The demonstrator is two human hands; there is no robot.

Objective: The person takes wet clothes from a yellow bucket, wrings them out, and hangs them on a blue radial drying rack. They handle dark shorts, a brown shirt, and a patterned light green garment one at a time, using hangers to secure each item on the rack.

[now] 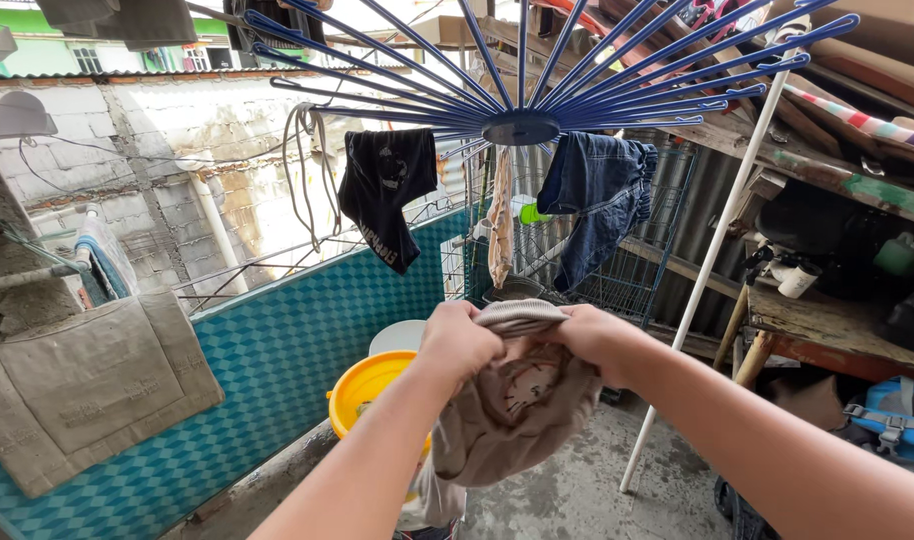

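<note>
Both hands' grip bunches soft beige garment.

1. Both bare forearms reach forward from the lower edge, converging at mid-frame; elbows out of view.
2. Left hand is clenched into a fist, knuckles up, fingers curled under and hidden.
3. Right hand is likewise closed, wrist slightly bent; the two fists sit near each other, level.

Sunlit block wall, teal tiles
</note>
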